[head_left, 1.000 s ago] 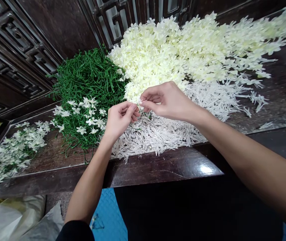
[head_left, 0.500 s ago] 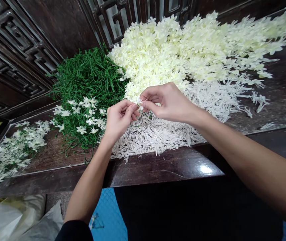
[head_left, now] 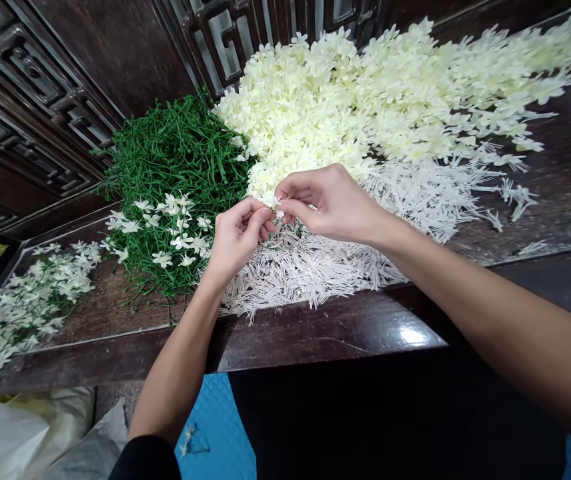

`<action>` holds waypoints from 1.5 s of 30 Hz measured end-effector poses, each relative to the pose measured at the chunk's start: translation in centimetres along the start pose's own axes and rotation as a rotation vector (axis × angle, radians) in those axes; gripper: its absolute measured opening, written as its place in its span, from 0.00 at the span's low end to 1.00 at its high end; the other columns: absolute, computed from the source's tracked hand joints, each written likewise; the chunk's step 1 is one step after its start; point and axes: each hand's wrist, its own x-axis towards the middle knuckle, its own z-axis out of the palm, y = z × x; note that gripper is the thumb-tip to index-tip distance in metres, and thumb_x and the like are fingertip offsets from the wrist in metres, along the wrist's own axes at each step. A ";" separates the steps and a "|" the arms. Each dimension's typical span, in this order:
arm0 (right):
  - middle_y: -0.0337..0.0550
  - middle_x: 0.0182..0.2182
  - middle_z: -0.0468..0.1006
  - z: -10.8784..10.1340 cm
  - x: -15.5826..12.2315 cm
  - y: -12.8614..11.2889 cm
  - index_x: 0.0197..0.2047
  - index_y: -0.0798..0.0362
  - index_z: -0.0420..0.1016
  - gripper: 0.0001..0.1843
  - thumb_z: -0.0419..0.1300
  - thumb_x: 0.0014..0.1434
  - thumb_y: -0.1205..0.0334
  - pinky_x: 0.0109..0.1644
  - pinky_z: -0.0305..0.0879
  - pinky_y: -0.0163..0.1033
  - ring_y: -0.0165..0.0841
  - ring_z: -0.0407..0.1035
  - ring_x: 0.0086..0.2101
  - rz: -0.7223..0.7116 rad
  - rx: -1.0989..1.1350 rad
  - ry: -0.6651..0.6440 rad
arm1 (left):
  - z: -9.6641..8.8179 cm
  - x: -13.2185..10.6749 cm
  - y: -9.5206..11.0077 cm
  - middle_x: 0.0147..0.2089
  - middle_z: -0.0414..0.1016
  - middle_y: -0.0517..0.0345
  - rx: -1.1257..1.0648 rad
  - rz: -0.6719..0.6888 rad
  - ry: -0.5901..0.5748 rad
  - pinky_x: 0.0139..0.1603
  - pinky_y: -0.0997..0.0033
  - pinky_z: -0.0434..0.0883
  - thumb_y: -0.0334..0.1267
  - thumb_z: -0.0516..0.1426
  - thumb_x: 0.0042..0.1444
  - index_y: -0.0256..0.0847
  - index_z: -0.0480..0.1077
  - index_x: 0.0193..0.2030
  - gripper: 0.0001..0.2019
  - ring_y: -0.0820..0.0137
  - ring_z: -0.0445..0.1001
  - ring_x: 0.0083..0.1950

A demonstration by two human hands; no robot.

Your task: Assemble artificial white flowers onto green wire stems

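Note:
Between my two hands is a small white artificial flower (head_left: 276,205), partly hidden by the fingers. My left hand (head_left: 241,235) is closed, pinching its lower end with thumb and forefinger. From the other side my right hand (head_left: 323,203) pinches the petals, its other fingers curled. Under and in front of the hands spreads a heap of white stamen pieces (head_left: 315,263). Behind them rises a large pile of pale yellow-white petals (head_left: 310,113). A tangle of green plastic stems (head_left: 175,150) sits left of my left hand, with several assembled white flowers (head_left: 180,230) on it.
More assembled flowers with green stems (head_left: 40,293) lie at the far left of the dark wooden bench (head_left: 330,337). A carved lattice back (head_left: 215,33) borders the piles. Pale sacks (head_left: 30,427) stand at lower left, beside a blue mat (head_left: 220,427) with a fallen flower.
Both hands stay nearly in place, pinching the flower. The flower has shifted slightly between the fingertips, and the view has moved a little.

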 end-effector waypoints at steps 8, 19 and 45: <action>0.42 0.28 0.78 0.2 0.0 0.0 0.32 0.56 0.76 0.07 0.58 0.58 0.74 0.36 0.73 0.44 0.31 0.70 0.27 0.015 -0.026 0.010 | 0.1 -0.1 -0.2 0.23 0.74 0.61 0.015 0.001 0.005 0.24 0.80 0.68 0.32 0.56 0.62 0.39 0.70 0.30 0.09 0.79 0.70 0.22; 0.42 0.28 0.77 0.4 0.0 0.6 0.30 0.55 0.76 0.08 0.58 0.57 0.73 0.34 0.73 0.43 0.30 0.68 0.26 -0.047 -0.050 0.033 | 0.2 -0.2 0.3 0.23 0.74 0.61 0.068 -0.038 0.024 0.23 0.80 0.66 0.32 0.57 0.62 0.39 0.70 0.29 0.09 0.79 0.69 0.22; 0.45 0.31 0.80 0.0 0.1 0.7 0.34 0.54 0.79 0.07 0.59 0.59 0.68 0.36 0.73 0.46 0.34 0.71 0.29 -0.026 -0.049 -0.004 | 1.4 -0.8 0.4 0.24 0.75 0.59 0.049 0.003 -0.013 0.23 0.78 0.66 0.36 0.57 0.63 0.39 0.70 0.29 0.11 0.78 0.69 0.22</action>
